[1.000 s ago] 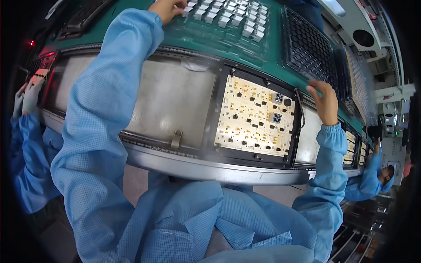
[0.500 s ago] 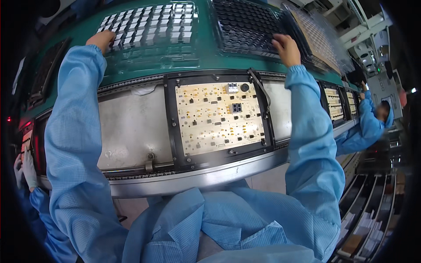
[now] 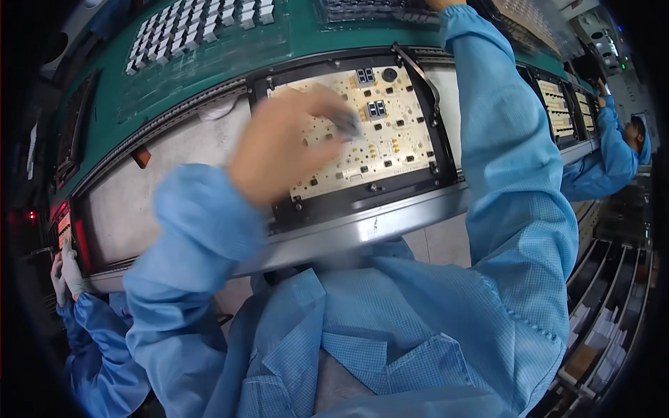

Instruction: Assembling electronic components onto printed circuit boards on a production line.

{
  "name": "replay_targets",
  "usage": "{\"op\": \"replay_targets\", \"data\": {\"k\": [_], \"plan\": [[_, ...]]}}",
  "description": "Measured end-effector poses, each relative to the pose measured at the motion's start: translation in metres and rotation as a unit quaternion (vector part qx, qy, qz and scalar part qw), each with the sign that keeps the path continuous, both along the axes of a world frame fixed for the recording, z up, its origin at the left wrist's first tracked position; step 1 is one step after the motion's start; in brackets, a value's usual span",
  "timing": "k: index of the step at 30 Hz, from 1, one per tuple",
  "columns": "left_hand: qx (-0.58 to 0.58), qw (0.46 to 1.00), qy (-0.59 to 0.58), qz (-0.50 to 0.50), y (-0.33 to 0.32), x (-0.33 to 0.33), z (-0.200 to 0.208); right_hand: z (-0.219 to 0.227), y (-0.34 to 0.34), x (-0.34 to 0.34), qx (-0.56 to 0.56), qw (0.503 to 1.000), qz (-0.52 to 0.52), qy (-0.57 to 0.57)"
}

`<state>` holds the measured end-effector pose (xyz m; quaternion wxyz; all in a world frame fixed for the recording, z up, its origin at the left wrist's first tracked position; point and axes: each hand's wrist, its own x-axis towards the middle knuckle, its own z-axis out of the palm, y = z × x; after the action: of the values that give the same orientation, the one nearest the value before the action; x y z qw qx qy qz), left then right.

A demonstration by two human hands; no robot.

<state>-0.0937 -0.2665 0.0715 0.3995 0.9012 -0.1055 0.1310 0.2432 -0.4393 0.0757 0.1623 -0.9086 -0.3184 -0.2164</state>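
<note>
My left hand (image 3: 286, 143), smeared by motion, is over the left part of a pale circuit board (image 3: 411, 150) in a black frame (image 3: 348, 188). Thumb and fingers are closed on a small blurred grey-white block, apparently a digit display (image 3: 346, 124). Two more digit displays, an upper one (image 3: 364, 76) and a lower one (image 3: 375, 109), stand on the board. Beside the upper one sits a round black buzzer (image 3: 389, 74). At the top edge, near a clear tray of dark parts (image 3: 376, 12), only part of my right hand (image 3: 446, 3) shows; its fingers are cut off.
A clear tray of white blocks (image 3: 202, 31) lies on the green bench (image 3: 104, 118) at the far left. The metal conveyor rail (image 3: 362, 226) runs across in front of me. Co-workers' gloved hands (image 3: 67, 272) are at far left; another person (image 3: 617, 150) works at right.
My left hand has come from the white-block tray to the board, carrying a small block. My right hand has shifted up to the view's edge. The view itself has shifted.
</note>
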Motion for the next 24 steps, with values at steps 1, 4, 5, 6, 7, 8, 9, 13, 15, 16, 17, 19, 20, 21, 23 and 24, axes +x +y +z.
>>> {"op": "replay_targets", "data": {"k": [1,4,5,6,7,8,9,13,15,16,17,19,20,21,23,24], "plan": [[0.053,0.999,-0.008,-0.008,-0.019,-0.002,-0.010,0.005,-0.004,-0.014,0.001,1.000,-0.001,0.003],[0.088,0.996,0.027,0.014,-0.044,0.000,-0.027,0.007,-0.016,-0.075,0.259,0.883,0.261,0.290],[0.090,0.995,0.028,0.011,-0.051,0.001,-0.033,-0.004,-0.022,-0.087,0.238,0.917,0.199,0.250],[0.103,0.994,0.029,0.017,-0.054,0.004,-0.044,-0.006,-0.030,-0.107,0.240,0.905,0.200,0.291],[0.115,0.993,0.027,0.019,-0.059,0.008,-0.052,-0.006,-0.043,-0.126,0.242,0.892,0.198,0.328],[0.123,0.992,0.019,0.022,-0.065,0.012,-0.057,-0.015,-0.058,-0.132,0.244,0.893,0.195,0.325],[0.125,0.992,0.018,0.019,-0.067,0.015,-0.060,-0.026,-0.071,-0.134,0.202,0.903,0.221,0.308],[0.157,0.986,-0.047,0.024,-0.056,0.006,-0.045,-0.020,-0.082,-0.164,0.104,0.918,0.225,0.309],[0.174,0.983,-0.052,0.012,-0.045,0.002,-0.024,-0.008,-0.076,-0.174,0.110,0.921,0.213,0.308],[0.176,0.983,-0.050,0.009,-0.039,0.002,-0.014,-0.001,-0.072,-0.179,0.118,0.916,0.203,0.326],[0.200,0.979,-0.033,0.003,-0.039,0.005,-0.009,0.002,-0.072,-0.179,0.121,0.911,0.197,0.341],[0.225,0.974,-0.013,-0.003,-0.045,0.009,-0.002,0.003,-0.076,-0.178,0.120,0.913,0.207,0.330],[0.250,0.968,-0.027,-0.005,-0.054,0.013,-0.003,0.000,-0.080,-0.175,0.119,0.915,0.216,0.320],[0.276,0.960,-0.041,-0.007,-0.063,0.018,-0.004,-0.004,-0.086,-0.172,0.120,0.914,0.216,0.321],[0.264,0.962,0.058,-0.025,-0.076,0.038,0.000,-0.012,-0.099,-0.168,0.126,0.908,0.227,0.328],[0.246,0.957,0.150,-0.038,-0.077,0.046,0.001,-0.014,-0.100,-0.168,0.124,0.909,0.228,0.325]]}}
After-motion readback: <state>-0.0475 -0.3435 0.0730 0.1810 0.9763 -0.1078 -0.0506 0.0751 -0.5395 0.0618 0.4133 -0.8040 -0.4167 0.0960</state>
